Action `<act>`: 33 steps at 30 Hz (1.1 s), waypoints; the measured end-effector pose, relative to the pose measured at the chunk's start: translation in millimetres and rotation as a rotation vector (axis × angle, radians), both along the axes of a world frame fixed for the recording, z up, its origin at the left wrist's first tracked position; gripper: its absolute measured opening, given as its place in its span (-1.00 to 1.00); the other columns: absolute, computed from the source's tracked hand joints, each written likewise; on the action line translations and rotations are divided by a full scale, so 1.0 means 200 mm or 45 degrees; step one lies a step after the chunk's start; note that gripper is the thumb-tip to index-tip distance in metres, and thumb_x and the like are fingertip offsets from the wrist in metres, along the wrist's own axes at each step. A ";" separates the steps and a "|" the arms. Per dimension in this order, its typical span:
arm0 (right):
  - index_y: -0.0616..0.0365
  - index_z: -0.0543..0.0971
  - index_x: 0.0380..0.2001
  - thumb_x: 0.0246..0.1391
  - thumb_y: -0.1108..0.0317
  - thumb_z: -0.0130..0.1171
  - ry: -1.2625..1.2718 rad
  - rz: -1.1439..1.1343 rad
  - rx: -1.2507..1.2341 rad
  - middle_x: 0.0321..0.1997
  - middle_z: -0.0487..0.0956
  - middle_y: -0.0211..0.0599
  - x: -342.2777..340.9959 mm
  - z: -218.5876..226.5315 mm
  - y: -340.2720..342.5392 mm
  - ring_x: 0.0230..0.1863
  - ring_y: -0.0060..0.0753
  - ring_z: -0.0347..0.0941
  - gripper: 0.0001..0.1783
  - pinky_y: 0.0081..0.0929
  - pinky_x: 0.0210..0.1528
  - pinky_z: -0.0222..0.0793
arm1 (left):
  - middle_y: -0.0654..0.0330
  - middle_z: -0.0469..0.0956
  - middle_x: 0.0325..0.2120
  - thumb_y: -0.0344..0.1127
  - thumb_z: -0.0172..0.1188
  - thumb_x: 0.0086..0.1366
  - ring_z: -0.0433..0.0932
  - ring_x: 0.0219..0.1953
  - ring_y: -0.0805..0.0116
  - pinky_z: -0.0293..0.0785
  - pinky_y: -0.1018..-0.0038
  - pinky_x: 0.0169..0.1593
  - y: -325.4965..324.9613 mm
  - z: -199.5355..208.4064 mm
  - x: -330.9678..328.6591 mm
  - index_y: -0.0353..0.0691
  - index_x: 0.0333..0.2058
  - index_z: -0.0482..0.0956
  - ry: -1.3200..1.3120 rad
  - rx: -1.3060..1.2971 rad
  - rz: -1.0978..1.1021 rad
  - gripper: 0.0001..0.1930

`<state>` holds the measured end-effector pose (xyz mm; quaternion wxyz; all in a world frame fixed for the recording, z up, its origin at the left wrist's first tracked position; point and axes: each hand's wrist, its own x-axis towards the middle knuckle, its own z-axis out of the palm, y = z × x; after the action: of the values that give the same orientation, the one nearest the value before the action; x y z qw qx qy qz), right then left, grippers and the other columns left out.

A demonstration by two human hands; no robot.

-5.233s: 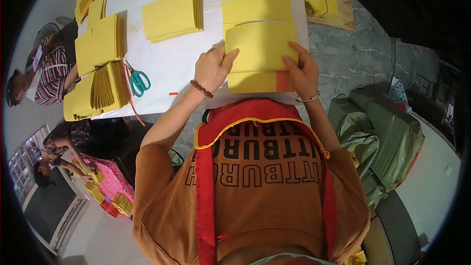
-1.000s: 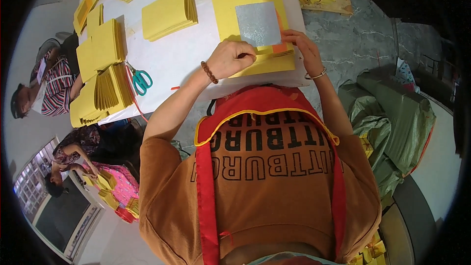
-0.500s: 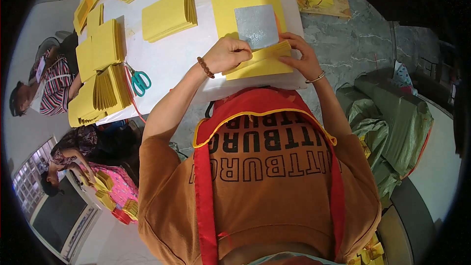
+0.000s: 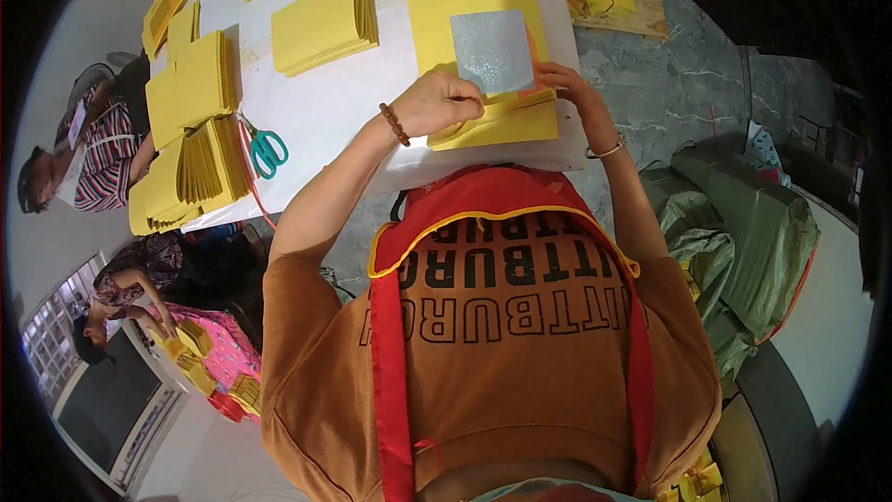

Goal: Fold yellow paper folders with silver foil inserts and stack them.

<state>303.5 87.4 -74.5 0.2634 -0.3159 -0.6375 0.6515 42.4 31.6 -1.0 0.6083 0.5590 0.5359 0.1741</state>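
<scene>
A stack of yellow paper (image 4: pixel 520 0) lies at the table's near right part, with a silver square (image 4: pixel 492 46) on its face and an orange patch showing beside the square. Along the stack's near edge a narrow band of sheets (image 4: pixel 520 106) is raised and bent over. My left hand (image 4: pixel 444 104), with a beaded bracelet at its wrist, is closed on the left end of this yellow paper in a pinch. At the right end my right hand (image 4: pixel 578 95) has its fingers stretched out, the tips touching the paper near the orange patch.
Another yellow paper stack (image 4: pixel 323 26) lies left of my work. Fanned yellow bundles (image 4: pixel 206 163) line the table's left edge, beside green-handled scissors (image 4: pixel 267 151). Two people sit at left, one by a pink-covered table (image 4: pixel 223 344). Green wrapped bales (image 4: pixel 743 232) stand at right.
My right hand has let go of the folded band's right end, and its fingers have straightened. My left hand keeps its pinch. The view has shifted slightly.
</scene>
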 end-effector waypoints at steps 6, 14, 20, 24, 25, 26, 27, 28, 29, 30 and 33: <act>0.04 0.49 -0.11 0.22 0.01 -0.41 -0.038 0.005 0.041 0.14 0.34 -0.31 0.00 0.00 0.00 0.14 -0.34 0.23 -0.48 -0.35 0.14 0.09 | 0.36 0.38 -0.70 -0.32 0.08 0.09 0.26 -0.59 0.65 0.20 0.64 -0.50 0.00 0.00 0.01 -0.35 -0.51 0.54 0.000 0.058 -0.015 -0.82; 0.13 0.51 -0.14 0.15 0.22 -0.13 0.041 0.053 0.152 0.14 0.33 -0.26 0.00 0.03 0.01 0.15 -0.35 0.21 -0.66 -0.41 0.16 0.08 | 0.34 0.40 -0.67 -0.32 0.08 0.09 0.29 -0.56 0.63 0.26 0.63 -0.44 0.03 -0.02 -0.01 -0.35 -0.51 0.53 0.028 0.015 -0.129 -0.82; 0.09 0.51 -0.17 -0.05 0.50 0.08 -0.038 0.027 0.115 0.13 0.34 -0.25 -0.02 0.07 -0.01 0.16 -0.33 0.21 -0.70 -0.42 0.18 0.08 | 0.25 0.51 -0.56 -0.30 0.12 0.10 0.41 -0.49 0.55 0.34 0.60 -0.36 -0.01 -0.02 -0.02 -0.35 -0.42 0.56 0.003 0.017 -0.012 -0.80; 0.13 0.49 -0.28 -0.16 0.64 0.12 -0.103 -0.069 0.356 0.09 0.36 -0.26 -0.04 0.00 -0.03 0.12 -0.35 0.25 -0.71 -0.42 0.12 0.17 | 0.02 0.50 -0.21 -0.11 0.20 0.09 0.46 -0.15 0.20 0.35 0.41 -0.11 -0.06 0.07 -0.03 -0.27 -0.17 0.51 0.210 0.475 -0.334 -0.60; 0.14 0.47 -0.31 -0.17 0.65 0.12 -0.083 -0.115 0.371 0.08 0.37 -0.26 -0.05 -0.01 -0.04 0.11 -0.34 0.26 -0.72 -0.42 0.10 0.20 | 0.02 0.50 -0.21 -0.11 0.20 0.09 0.46 -0.15 0.20 0.35 0.41 -0.11 -0.08 0.08 -0.06 -0.27 -0.17 0.51 0.210 0.477 -0.328 -0.60; 0.14 0.47 -0.31 -0.17 0.65 0.12 -0.083 -0.110 0.374 0.08 0.37 -0.26 -0.05 -0.01 -0.05 0.11 -0.34 0.26 -0.72 -0.42 0.10 0.20 | 0.06 0.46 -0.14 -0.04 0.22 0.05 0.39 -0.08 0.15 0.30 0.33 -0.04 -0.11 0.07 -0.09 -0.21 -0.10 0.48 0.187 0.716 -0.280 -0.52; 0.13 0.47 -0.30 -0.18 0.65 0.14 -0.039 -0.141 0.330 0.07 0.37 -0.25 -0.06 -0.01 -0.05 0.10 -0.32 0.27 -0.70 -0.42 0.10 0.20 | 0.09 0.42 -0.07 0.02 0.24 0.02 0.32 0.00 0.10 0.24 0.25 0.03 -0.13 0.06 -0.12 -0.16 -0.04 0.44 0.164 0.954 -0.226 -0.44; 0.12 0.47 -0.29 -0.20 0.64 0.15 0.004 -0.173 0.286 0.07 0.37 -0.24 -0.07 -0.02 -0.06 0.09 -0.30 0.27 -0.68 -0.42 0.09 0.21 | 0.13 0.34 0.01 -0.16 0.22 0.03 0.26 0.06 0.10 0.18 0.25 0.08 -0.16 0.04 -0.13 -0.09 0.01 0.40 0.325 0.969 -0.204 -0.48; 0.12 0.47 -0.29 -0.20 0.64 0.15 0.004 -0.166 0.287 0.07 0.37 -0.24 -0.07 -0.03 -0.06 0.09 -0.30 0.27 -0.68 -0.42 0.09 0.21 | 0.13 0.34 0.01 -0.16 0.22 0.03 0.26 0.06 0.10 0.18 0.25 0.08 -0.16 0.01 -0.14 -0.09 0.01 0.40 0.327 0.969 -0.197 -0.48; 0.11 0.47 -0.29 -0.21 0.63 0.16 0.046 -0.198 0.192 0.05 0.38 -0.24 -0.07 -0.05 -0.07 0.09 -0.27 0.28 -0.68 -0.40 0.11 0.19 | 0.12 0.36 -0.01 -0.29 0.14 0.03 0.26 0.06 0.10 0.18 0.28 0.08 -0.16 -0.05 -0.15 -0.09 -0.02 0.43 0.583 1.084 -0.149 -0.54; 0.09 0.47 -0.30 -0.20 0.58 0.18 -0.015 -0.209 0.339 0.03 0.41 -0.26 -0.06 -0.01 -0.04 0.09 -0.22 0.27 -0.70 -0.36 0.13 0.14 | 0.15 0.39 -0.02 -0.51 0.00 -0.06 0.30 0.03 0.14 0.21 0.35 0.04 -0.16 -0.11 -0.13 -0.04 -0.06 0.48 0.854 1.222 -0.014 -0.51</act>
<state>291.2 78.9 -77.0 0.3515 -0.3332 -0.6917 0.5357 17.3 -0.5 -22.5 0.0850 0.7993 0.5575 0.2075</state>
